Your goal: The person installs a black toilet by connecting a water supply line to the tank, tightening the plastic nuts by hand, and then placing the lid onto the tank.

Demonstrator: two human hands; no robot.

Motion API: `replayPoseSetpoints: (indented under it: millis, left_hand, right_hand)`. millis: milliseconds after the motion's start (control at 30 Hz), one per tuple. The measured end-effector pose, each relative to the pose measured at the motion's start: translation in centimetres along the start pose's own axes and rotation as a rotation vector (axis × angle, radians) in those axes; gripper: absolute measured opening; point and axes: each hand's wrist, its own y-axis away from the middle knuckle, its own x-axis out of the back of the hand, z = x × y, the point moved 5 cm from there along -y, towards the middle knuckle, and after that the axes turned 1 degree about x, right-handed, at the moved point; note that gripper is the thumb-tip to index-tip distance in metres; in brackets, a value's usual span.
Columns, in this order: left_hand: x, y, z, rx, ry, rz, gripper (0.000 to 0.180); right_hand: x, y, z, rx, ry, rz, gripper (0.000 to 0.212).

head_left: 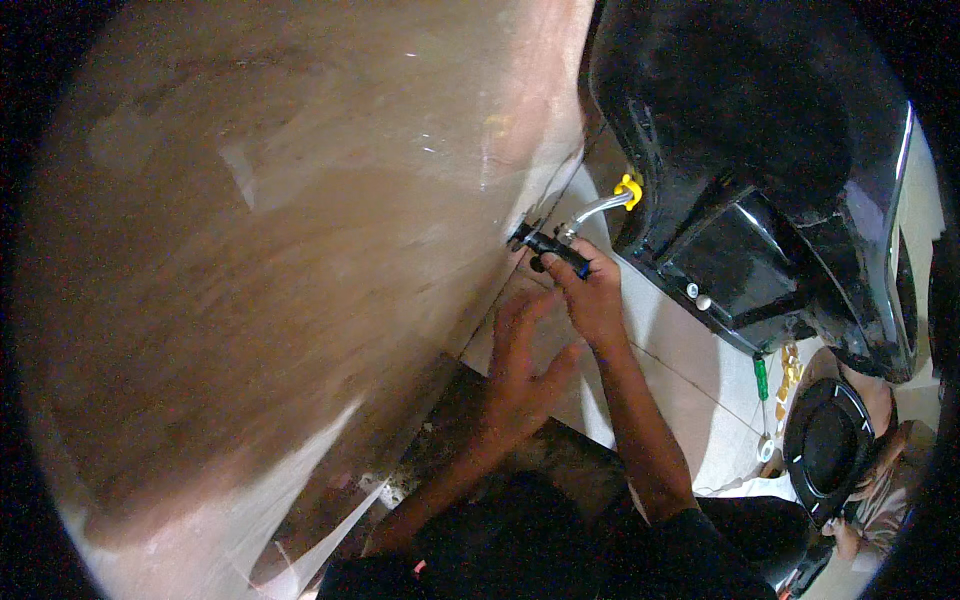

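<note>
My right hand (593, 297) is closed around a black valve (553, 247) that juts from the wall low down. A braided metal hose (597, 208) rises from the valve to a yellow wing nut (627, 191) on the side of a glossy black toilet (740, 130). Just below and to the left, my left hand (527, 350) hovers with fingers apart, slightly blurred, holding nothing. My right fingers hide part of the valve's outer end.
A brown marbled wall (300, 250) fills the left. Two small round caps (697, 296) sit on the toilet's base. On the pale tiled floor lie a green-handled screwdriver (761, 380), a white tape roll (766, 448) and a black round part (828, 440). Another person's limbs (885, 455) show at lower right.
</note>
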Motion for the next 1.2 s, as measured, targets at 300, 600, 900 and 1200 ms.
replayPoseSetpoints:
  millis: [300, 600, 900, 1200]
  left_hand:
    - [4.2, 4.4, 10.5, -0.141, 0.644, -1.183, 0.055]
    - [-1.5, -1.8, 2.8, 0.538, 0.178, -0.315, 0.073]
    - [-2.0, -5.1, 1.5, 0.39, -0.022, -0.327, 0.074]
    - [1.1, -6.0, 0.6, 0.385, -0.065, -0.274, 0.075]
  right_hand:
    - [-1.0, -0.2, -0.1, -0.12, 0.097, -0.006, 0.011]
    - [3.8, -1.0, 3.7, 0.272, 0.148, 0.152, 0.013]
    - [0.1, -0.1, 2.4, 0.163, -0.006, 0.032, 0.019]
    - [-2.1, -3.2, 4.0, 0.277, 0.056, -0.008, 0.022]
